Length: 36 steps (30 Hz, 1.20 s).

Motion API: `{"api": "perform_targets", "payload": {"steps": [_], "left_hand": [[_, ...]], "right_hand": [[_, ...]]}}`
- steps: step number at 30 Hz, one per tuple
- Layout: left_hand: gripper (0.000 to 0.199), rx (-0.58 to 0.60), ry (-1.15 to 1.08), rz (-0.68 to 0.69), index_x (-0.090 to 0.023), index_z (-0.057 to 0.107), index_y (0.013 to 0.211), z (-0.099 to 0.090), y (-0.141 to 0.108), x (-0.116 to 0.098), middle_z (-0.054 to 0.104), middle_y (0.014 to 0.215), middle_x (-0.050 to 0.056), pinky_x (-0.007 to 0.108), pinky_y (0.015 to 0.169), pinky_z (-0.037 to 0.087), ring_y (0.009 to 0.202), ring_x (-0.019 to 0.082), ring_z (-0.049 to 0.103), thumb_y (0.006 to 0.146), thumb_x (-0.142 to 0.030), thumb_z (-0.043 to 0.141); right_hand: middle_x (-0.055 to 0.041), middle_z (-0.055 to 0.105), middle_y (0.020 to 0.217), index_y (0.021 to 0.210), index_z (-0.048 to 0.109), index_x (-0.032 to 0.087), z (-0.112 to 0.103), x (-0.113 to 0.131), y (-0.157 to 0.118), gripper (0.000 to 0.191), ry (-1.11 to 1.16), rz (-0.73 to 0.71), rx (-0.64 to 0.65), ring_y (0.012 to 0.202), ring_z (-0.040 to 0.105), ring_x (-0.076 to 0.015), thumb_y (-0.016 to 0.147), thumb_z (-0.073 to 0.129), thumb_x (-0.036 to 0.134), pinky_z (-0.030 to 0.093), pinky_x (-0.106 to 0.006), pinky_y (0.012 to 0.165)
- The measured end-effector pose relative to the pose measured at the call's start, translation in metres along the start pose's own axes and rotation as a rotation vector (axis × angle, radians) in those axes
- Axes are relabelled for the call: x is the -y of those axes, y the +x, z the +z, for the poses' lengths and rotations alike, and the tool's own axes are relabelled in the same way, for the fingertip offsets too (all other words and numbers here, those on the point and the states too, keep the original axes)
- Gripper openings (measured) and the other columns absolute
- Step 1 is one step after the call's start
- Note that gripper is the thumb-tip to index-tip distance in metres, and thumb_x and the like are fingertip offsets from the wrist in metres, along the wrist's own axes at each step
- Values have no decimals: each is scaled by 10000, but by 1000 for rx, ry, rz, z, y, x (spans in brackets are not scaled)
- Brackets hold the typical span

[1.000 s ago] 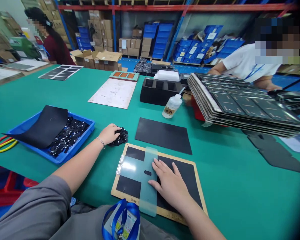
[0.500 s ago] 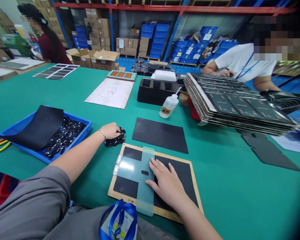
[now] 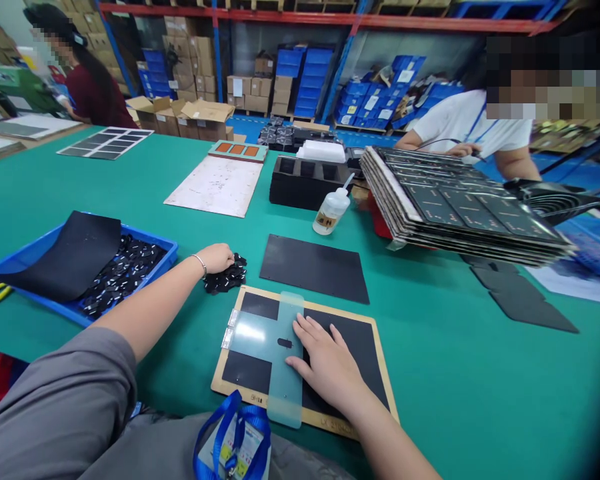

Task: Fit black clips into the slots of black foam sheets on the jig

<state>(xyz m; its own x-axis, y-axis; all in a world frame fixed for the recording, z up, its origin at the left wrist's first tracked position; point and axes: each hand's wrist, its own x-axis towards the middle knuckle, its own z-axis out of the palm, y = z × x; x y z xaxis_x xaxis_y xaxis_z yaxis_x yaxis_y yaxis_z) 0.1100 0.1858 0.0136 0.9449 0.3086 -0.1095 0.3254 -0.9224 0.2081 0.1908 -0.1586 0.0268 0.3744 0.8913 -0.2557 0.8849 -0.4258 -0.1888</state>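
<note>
As my right hand (image 3: 327, 363) presses open and flat to hold the hinged film (image 3: 260, 340) down on the jig (image 3: 386, 373), my left hand (image 3: 215, 259) cups loose black pieces (image 3: 230, 280) close by.

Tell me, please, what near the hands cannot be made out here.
Head view:
The left hand hides part of the small black pieces.
The right hand hides part of the black panel on the wooden board.
A black sheet hides pieces in the blue tray.
The squeeze bottle's label is too small to read.

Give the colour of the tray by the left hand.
The tray is blue, shown in the head view.
</note>
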Motion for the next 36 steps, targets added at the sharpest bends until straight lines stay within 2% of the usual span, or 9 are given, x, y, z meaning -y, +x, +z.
{"api": "perform_targets", "payload": {"steps": [6,14,18,21,24,26,29,31,36], "left_hand": [[244,-69,-72,-35,-171,706,737,-1,2,-1,656,860,99,286,809,430,837,218,590,737,-282,489],[165,-329,-390,-190,-160,637,702,-9,-17,-3,660,818,74,334,850,442,856,231,595,730,-289,538],[217,-482,-658,-313,-145,560,808,-11,-32,-15,652,783,71,303,726,515,734,163,631,852,-301,416],[174,-577,-1273,-377,-143,507,819,-9,-49,-41,632,736,40,207,618,531,621,85,620,889,-262,400],[79,-468,-2039,-415,-130,517,781,1,-73,-85,607,671,15,139,561,526,570,56,605,849,-166,500],[53,-295,-2215,-437,-127,529,806,11,-90,-118,610,673,18,146,544,537,565,66,615,850,-151,511],[39,-105,-2216,-440,-141,513,837,25,-109,-161,611,670,18,162,490,534,539,90,623,839,-169,541],[70,-44,-2167,-411,-154,502,874,31,-116,-179,609,666,15,175,476,530,528,102,624,831,-172,553],[115,-22,-2091,-361,-166,500,925,36,-121,-194,615,693,13,187,497,534,530,101,624,827,-173,558]], "right_hand": [[-3,200,1476,1400,312,225,3,-2,0,667,13,-2,-4,1358,161,-246,832,436,551,105,-520,1101],[12,192,1476,1403,304,230,0,0,-2,663,25,1,3,1357,165,-238,837,426,553,113,-521,1100],[8,207,1473,1401,307,232,-1,1,-3,657,29,8,10,1357,167,-239,837,432,545,113,-519,1100],[-5,223,1470,1396,319,232,-3,0,-3,656,40,-2,-3,1352,184,-246,829,456,532,122,-515,1098],[-42,383,1400,1302,472,227,-14,2,-2,523,106,4,-76,1285,334,-254,845,453,481,197,-487,1083],[-60,542,1255,1172,581,223,-24,7,-2,404,246,20,-200,1165,472,-237,862,440,440,325,-424,1021],[-45,641,1037,1070,615,227,-33,20,0,306,557,-34,-341,968,579,-192,855,471,391,460,-317,847],[-31,647,937,1028,618,225,-32,30,1,266,722,-90,-328,864,597,-172,840,502,373,478,-291,769],[-13,611,752,792,598,180,-19,40,2,186,1008,-3,-307,658,577,-145,778,578,364,467,-264,611]]}}
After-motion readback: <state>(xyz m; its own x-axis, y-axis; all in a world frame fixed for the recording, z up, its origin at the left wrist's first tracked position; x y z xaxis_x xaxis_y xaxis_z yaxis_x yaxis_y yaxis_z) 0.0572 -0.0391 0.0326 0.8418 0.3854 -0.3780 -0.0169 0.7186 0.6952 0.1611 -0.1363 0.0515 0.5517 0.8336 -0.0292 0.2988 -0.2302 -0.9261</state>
